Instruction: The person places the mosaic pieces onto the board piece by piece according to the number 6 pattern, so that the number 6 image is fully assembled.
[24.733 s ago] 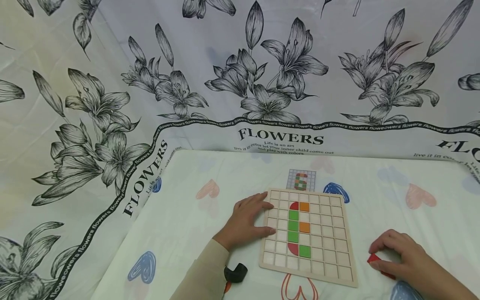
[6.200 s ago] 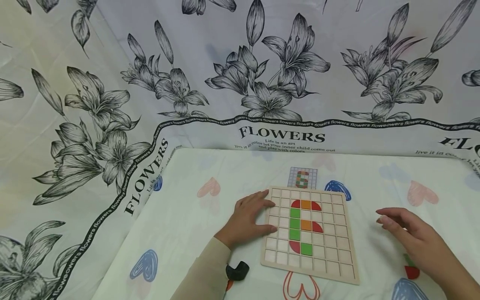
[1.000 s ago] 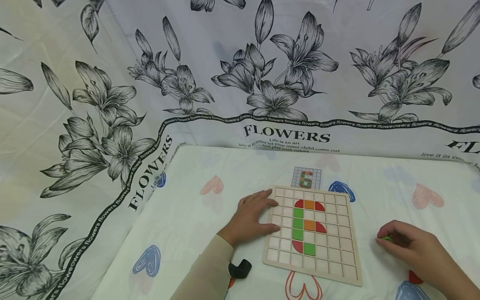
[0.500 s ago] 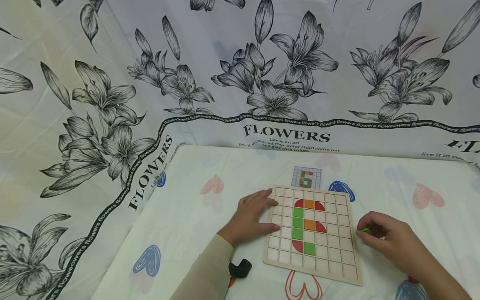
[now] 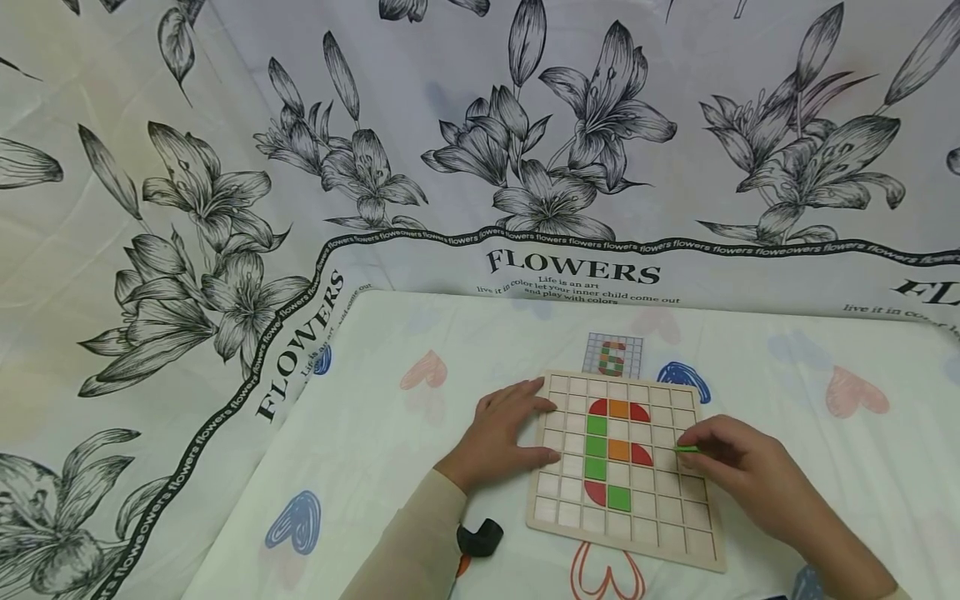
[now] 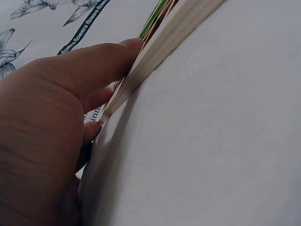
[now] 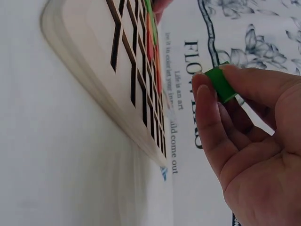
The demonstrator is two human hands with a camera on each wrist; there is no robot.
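Observation:
A pale wooden grid board lies flat on the table. Red quarter-round, orange and green square tiles fill some of its cells; one orange tile sits beside a red quarter-round tile. At the board's left edge rests my left hand, thumb and fingers spread along the rim. In the left wrist view the thumb touches that rim. My right hand is over the board's right side, pinching a green tile between thumb and fingers. The right wrist view shows this green tile held above the table.
Behind the board lies a small picture card with a coloured grid pattern. A black curved object is by the left wrist. A flower-printed curtain rises behind the heart-printed tablecloth.
Over the last second my right hand carries the green tile leftward onto the board's right side. Since the earliest frame, two red quarter-round tiles have joined the pattern. The left hand stays put.

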